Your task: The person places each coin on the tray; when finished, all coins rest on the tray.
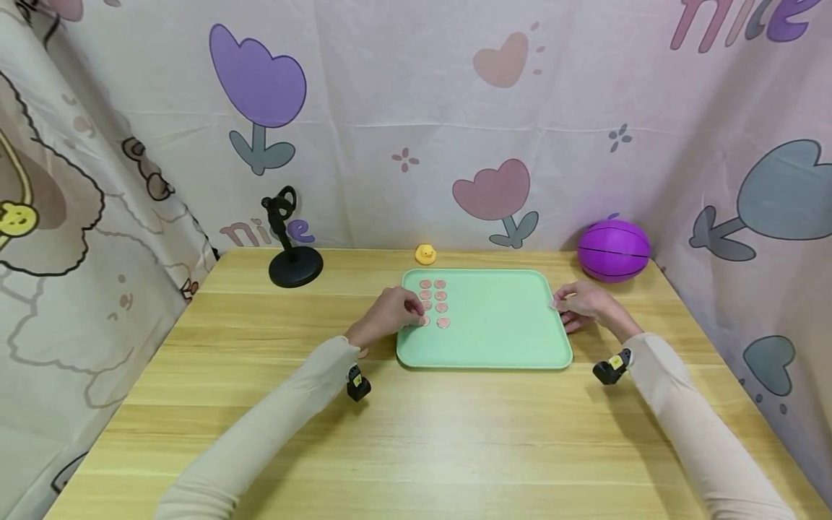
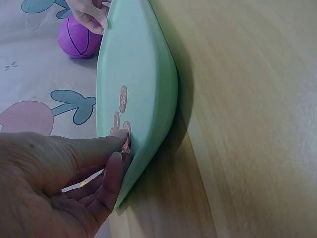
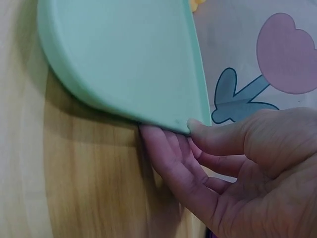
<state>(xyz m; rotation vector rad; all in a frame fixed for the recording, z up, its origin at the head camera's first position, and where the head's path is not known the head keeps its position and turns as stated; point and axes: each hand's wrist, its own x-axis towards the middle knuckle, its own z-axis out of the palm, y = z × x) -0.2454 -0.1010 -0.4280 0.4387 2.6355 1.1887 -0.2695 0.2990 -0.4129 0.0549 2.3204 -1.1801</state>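
Note:
A pale green tray [image 1: 500, 318] lies on the table, carrying several copper-coloured coins [image 1: 442, 308] in two columns along its left side. Over its left rim reaches my left hand [image 1: 398, 312]. In the left wrist view, the left thumb and curled fingers [image 2: 110, 176] pinch at the front-left coin [image 2: 127, 136]; the thumb covers part of it. At the tray's right edge, my right hand [image 1: 581, 305] grips the rim. The right wrist view has the right thumb [image 3: 203, 133] on the rim and the other fingers below it. Some coins are partly hidden by the left hand.
A small yellow duck [image 1: 425, 254] sits behind the tray. Beyond the right hand rests a purple ball [image 1: 614, 251]. A black stand [image 1: 295, 266] with a round base is at the back left. A printed curtain [image 1: 383, 130] hangs behind the wooden table [image 1: 455, 440].

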